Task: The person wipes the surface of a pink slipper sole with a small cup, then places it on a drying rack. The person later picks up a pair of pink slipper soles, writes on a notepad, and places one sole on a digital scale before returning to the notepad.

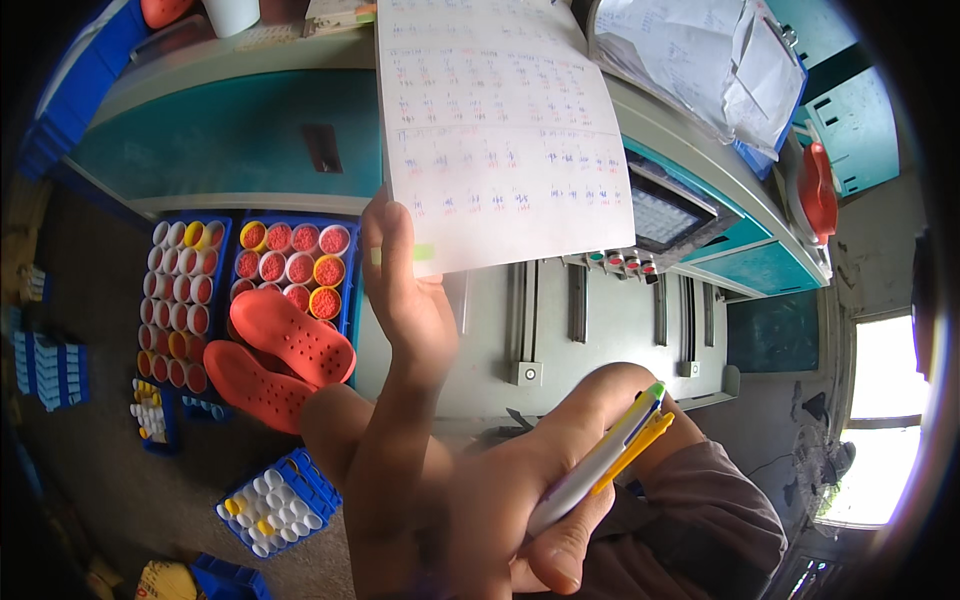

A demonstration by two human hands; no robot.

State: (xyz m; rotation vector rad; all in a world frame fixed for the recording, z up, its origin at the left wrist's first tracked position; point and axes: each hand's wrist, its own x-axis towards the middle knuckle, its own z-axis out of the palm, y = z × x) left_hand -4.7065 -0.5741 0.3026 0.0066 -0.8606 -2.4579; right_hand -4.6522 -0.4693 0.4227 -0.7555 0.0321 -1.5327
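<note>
My left hand point(415, 300) grips the lower left corner of a large white sheet point(500, 130) covered in handwritten rows in blue and red, its thumb lying over the front. Pale green tabs show at that corner, beside the thumb. Lower down, my right hand point(560, 545) is closed around a multi-colour pen point(600, 460) with a white barrel, a green top and a yellow clip. The pen slants up to the right, well apart from the sheet. My right fingers are partly hidden behind it.
Red clogs point(290, 335) with holes overlap a blue crate point(350, 270) of cups with red granules. Another crate of cups point(180, 300) stands left of it. A clipboard of crumpled papers point(690, 70) lies upper right, above a screen point(670, 210) and push buttons point(625, 262).
</note>
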